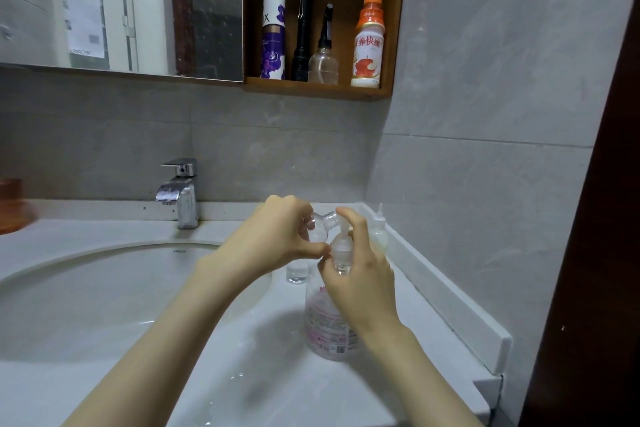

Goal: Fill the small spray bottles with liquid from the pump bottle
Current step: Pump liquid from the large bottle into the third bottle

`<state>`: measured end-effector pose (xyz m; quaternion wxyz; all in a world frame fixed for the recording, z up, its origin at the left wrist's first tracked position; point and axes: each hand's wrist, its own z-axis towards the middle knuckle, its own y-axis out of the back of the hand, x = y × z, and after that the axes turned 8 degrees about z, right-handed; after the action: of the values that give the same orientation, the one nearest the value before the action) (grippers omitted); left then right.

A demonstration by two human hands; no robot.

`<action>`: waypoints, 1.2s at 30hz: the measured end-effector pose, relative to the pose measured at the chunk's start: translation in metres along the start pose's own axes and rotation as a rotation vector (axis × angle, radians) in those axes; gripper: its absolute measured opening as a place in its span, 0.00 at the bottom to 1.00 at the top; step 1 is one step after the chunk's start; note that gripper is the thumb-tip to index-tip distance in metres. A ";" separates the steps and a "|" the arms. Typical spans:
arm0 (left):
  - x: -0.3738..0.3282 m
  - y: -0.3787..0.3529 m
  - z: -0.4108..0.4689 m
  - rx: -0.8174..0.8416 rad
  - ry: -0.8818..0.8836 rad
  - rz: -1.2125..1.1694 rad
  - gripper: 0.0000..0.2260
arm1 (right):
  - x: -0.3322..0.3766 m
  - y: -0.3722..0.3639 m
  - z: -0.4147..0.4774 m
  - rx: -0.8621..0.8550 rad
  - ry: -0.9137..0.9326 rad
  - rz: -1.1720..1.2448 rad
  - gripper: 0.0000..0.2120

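so the left hand [277, 236] has its fingers [301, 210] pinching the small spray bottle [320, 227], tipped sideways with its neck pointing right at the spout. The right hand [360, 270] grips the head of the pump bottle [329, 326], which stands on the desk [242, 340].

pump bottle [325, 326] — clear, pink label | drink bottle [368, 45] — orange cap

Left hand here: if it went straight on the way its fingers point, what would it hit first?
Probably the pump head, which the right hand grips. The left hand points its fingers to the right and holds the small clear bottle with its neck close to that head. Depth is unclear.
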<state>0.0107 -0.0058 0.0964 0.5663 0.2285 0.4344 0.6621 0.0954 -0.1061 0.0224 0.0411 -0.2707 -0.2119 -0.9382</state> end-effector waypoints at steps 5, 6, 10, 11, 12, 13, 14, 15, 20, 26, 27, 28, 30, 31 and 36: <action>0.005 -0.009 -0.001 -0.010 -0.009 -0.010 0.12 | 0.001 -0.001 0.004 0.007 -0.028 0.022 0.19; 0.006 -0.011 -0.002 -0.013 -0.008 -0.019 0.12 | 0.001 -0.002 0.003 0.004 -0.026 0.020 0.18; 0.002 -0.012 -0.003 -0.007 -0.010 -0.028 0.13 | 0.001 -0.004 -0.002 -0.021 -0.033 -0.029 0.24; 0.001 -0.011 -0.003 -0.009 -0.008 -0.030 0.13 | 0.002 -0.003 -0.003 -0.017 -0.041 -0.043 0.25; 0.001 -0.009 -0.003 -0.007 -0.003 -0.029 0.13 | 0.003 -0.003 -0.003 -0.012 -0.050 -0.056 0.26; 0.001 -0.008 -0.003 -0.004 0.002 -0.025 0.13 | 0.004 -0.003 -0.003 -0.009 -0.056 -0.066 0.27; 0.000 -0.006 -0.003 0.001 0.007 -0.022 0.13 | 0.005 -0.004 -0.002 -0.001 -0.063 -0.075 0.29; 0.000 -0.005 -0.003 0.005 0.010 -0.019 0.13 | 0.005 -0.004 -0.002 0.011 -0.079 -0.082 0.30; -0.004 -0.001 -0.002 0.010 0.009 -0.008 0.15 | 0.006 0.001 -0.003 0.018 -0.152 -0.067 0.27; -0.004 0.003 -0.003 0.016 0.016 -0.005 0.18 | 0.004 -0.001 -0.002 0.030 -0.161 0.016 0.25; -0.005 0.004 -0.002 0.017 0.018 -0.008 0.17 | 0.004 0.000 -0.001 0.011 -0.162 0.026 0.23; -0.005 0.004 -0.002 0.018 0.022 -0.009 0.17 | 0.005 0.002 0.002 -0.010 -0.163 0.042 0.20; -0.004 0.006 -0.001 0.015 0.020 -0.003 0.17 | 0.009 0.004 0.005 -0.019 -0.156 0.046 0.18; -0.004 0.007 -0.001 0.010 0.017 -0.001 0.17 | 0.011 0.005 0.006 -0.013 -0.136 0.024 0.18; -0.002 0.006 -0.003 0.016 -0.002 0.003 0.16 | 0.006 -0.002 0.002 -0.041 -0.016 -0.050 0.28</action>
<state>0.0057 -0.0085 0.1003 0.5637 0.2344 0.4389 0.6593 0.0912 -0.1037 0.0259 0.0103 -0.2736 -0.1997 -0.9408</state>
